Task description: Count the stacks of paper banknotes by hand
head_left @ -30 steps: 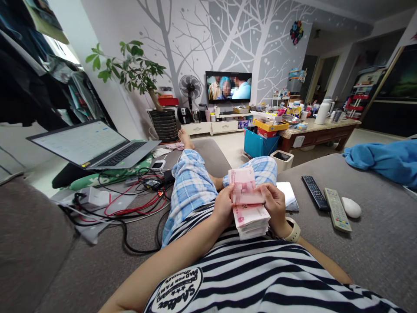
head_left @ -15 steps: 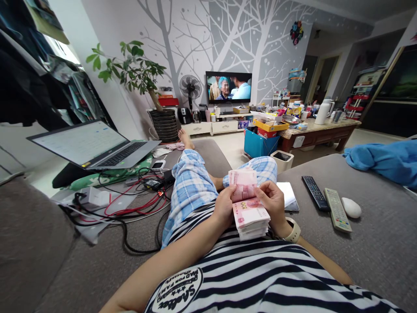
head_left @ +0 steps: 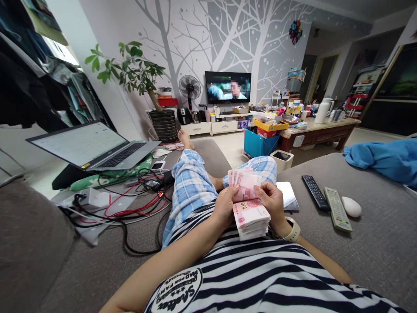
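Note:
A thick stack of pink 100 banknotes rests over my lap, its near end hanging toward my striped shirt. My left hand is closed on the stack from the left, thumb on top where the notes bend. At the far end several notes stand folded up and slightly fanned. My right hand pinches the right edge of these raised notes between thumb and forefinger, its other fingers curled beside the stack. The stack's underside is hidden. A pale watch is on my right wrist.
Right of me on the sofa lie a black remote, a beige remote, a white mouse and a white-topped flat item. An open laptop and tangled cables are at left. A cluttered table stands ahead.
The raised notes have swung slightly right and fanned apart more, with my right thumb and finger at their edge. My left hand has stayed in place. The television picture has changed.

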`<action>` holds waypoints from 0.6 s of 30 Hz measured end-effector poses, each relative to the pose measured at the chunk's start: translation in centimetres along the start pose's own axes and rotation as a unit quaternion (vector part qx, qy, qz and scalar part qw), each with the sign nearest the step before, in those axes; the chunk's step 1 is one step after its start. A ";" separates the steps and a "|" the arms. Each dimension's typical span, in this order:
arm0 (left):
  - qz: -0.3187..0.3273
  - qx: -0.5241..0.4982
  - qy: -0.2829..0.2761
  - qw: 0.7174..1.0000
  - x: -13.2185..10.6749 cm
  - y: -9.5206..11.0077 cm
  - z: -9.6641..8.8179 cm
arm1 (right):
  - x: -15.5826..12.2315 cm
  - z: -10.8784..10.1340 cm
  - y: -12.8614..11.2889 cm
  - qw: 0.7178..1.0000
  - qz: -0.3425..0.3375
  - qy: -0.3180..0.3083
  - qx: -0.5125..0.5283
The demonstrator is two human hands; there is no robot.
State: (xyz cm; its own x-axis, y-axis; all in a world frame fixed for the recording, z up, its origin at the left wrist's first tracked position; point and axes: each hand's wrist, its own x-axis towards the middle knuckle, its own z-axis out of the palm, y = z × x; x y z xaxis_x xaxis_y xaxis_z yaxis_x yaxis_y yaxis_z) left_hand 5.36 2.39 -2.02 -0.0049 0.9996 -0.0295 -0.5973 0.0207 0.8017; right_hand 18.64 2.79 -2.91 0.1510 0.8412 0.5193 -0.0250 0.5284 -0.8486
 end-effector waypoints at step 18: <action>0.028 0.050 0.069 0.996 -0.9 1.7 0.4 | 0.0 0.7 -0.5 1.000 0.007 -0.001 0.001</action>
State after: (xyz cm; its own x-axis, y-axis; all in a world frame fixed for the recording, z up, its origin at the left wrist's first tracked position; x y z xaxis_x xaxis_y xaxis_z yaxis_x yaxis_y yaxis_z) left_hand 4.70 1.52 -0.41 -0.1502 0.9868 -0.0599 -0.5109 -0.0256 0.8593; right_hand 17.94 2.60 -2.37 0.1489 0.8485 0.5078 -0.0298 0.5171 -0.8554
